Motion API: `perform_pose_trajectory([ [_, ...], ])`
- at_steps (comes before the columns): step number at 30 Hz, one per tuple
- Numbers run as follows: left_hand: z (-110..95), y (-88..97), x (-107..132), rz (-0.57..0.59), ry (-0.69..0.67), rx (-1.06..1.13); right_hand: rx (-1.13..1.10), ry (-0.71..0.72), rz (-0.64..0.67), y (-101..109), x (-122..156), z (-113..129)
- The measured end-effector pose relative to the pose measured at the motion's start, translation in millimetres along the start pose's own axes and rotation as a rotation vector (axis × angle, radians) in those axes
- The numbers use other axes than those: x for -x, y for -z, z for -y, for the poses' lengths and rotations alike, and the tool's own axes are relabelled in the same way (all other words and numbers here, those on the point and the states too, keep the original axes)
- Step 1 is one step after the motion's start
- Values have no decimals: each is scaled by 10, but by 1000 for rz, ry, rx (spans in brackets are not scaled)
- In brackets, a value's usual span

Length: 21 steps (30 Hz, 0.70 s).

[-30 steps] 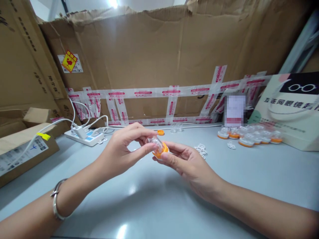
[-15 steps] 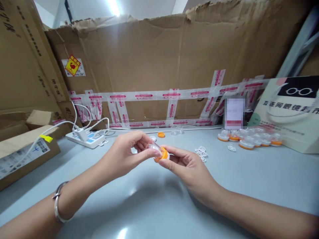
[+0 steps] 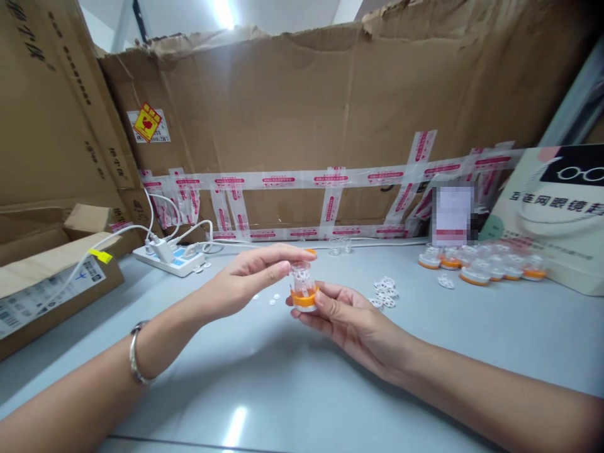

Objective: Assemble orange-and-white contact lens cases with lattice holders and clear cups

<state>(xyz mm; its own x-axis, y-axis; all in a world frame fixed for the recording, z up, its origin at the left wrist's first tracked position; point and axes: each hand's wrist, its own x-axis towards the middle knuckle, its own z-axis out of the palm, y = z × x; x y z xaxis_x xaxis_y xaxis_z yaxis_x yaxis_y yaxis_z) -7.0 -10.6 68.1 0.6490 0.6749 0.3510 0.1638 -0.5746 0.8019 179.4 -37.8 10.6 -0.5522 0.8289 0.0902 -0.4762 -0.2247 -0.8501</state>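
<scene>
My right hand [image 3: 353,314] grips a small clear plastic container [image 3: 302,277] low down, at its orange ring and white base. The container stands upright in that hand, and white slotted parts show through its clear wall. Over its top my left hand [image 3: 252,277] reaches from the left, fingers stretched flat and thumb near the rim. Whether the left fingers touch the top I cannot tell. An orange ring [image 3: 310,251] behind is mostly hidden by the left fingertips. Several white slotted discs [image 3: 385,290] lie on the table right of my hands.
Assembled clear-and-orange containers [image 3: 476,267] cluster at the right, before a paper bag [image 3: 547,220]. Clear cups [image 3: 340,246] stand at the back. Small white bits [image 3: 274,300] lie left of centre. A power strip [image 3: 172,258] and an opened carton [image 3: 56,277] sit at the left.
The container has gone from tilted to upright in my right hand, its clear part now above the orange ring. My left hand has let go of the clear part and flattened over the top.
</scene>
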Motion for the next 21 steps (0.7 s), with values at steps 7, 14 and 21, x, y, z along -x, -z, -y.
perform_pose_trajectory([
  [7, 54, -176, -39, -196, 139, 132, 3, 23, -33, -8, -9, 16],
  [14, 75, -249, -36, -318, 212, 43, 193, 93, -84, -15, -3, -21],
  [21, 105, -381, -22, -402, 276, 15, 567, 285, -202, 5, -4, -66],
])
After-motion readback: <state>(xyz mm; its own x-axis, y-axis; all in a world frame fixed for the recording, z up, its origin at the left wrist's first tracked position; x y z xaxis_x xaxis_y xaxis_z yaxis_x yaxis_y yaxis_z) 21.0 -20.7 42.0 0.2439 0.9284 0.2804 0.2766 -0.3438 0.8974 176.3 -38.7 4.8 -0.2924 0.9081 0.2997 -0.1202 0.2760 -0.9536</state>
